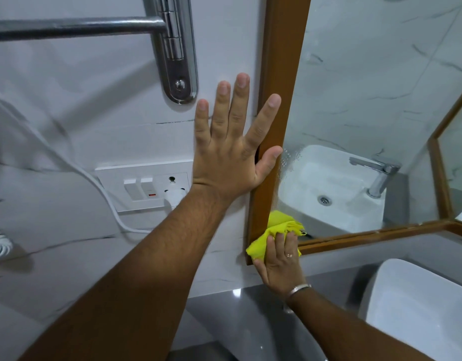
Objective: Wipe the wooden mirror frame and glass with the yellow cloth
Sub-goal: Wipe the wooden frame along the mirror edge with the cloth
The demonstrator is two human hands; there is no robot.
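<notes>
The wooden mirror frame (282, 61) runs down the middle of the view and turns right along its bottom rail. The mirror glass (368, 100) shows water droplets near its lower left. My left hand (230, 152) lies flat with fingers spread on the wall, its index finger and thumb resting on the frame's left rail. My right hand (279, 264) presses the bunched yellow cloth (274, 230) against the frame's lower left corner, where the cloth also overlaps the glass.
A chrome towel rail (178, 48) is mounted above my left hand. A white switch panel (144, 186) with a plug and white cable sits left of my wrist. A white basin (420, 308) stands on the grey counter (237, 321) at lower right.
</notes>
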